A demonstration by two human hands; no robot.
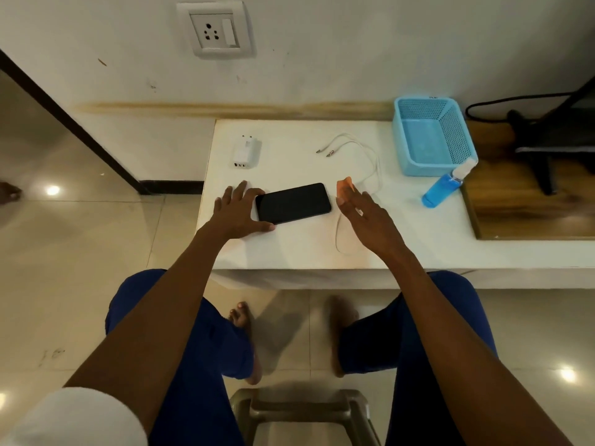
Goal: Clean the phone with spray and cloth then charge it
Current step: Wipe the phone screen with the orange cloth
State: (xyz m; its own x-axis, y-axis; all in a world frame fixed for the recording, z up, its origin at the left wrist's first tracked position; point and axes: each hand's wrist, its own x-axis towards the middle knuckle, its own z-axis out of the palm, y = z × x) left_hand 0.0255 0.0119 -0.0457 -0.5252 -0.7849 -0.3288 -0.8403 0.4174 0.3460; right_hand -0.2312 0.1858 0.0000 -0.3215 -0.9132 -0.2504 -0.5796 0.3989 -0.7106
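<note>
Phone (pixel 293 203) flat on tabletop (pixel 289 249), screen up. Left hand (pixel 240 210) gripping phone's left end; right hand (pixel 367 215) just right of phone, fingers relaxed, beside orange cloth (pixel 345 188). Spray bottle (pixel 446 185) farther right.

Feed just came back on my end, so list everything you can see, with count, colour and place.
phone: 1, black, table centre, screen dark
cloth: 1, orange, right of phone, partly behind right hand
cable: 1, white, loose behind and under right hand
charger adapter: 1, white, table rear left
spray bottle: 1, blue liquid, lying beside basket
basket: 1, light blue, table rear right
wall socket: 1, white, wall above
table: 1, white
stool: 1, grey-brown, between knees
left hand: holds phone's left end
right hand: fingers straight, over cloth
</note>
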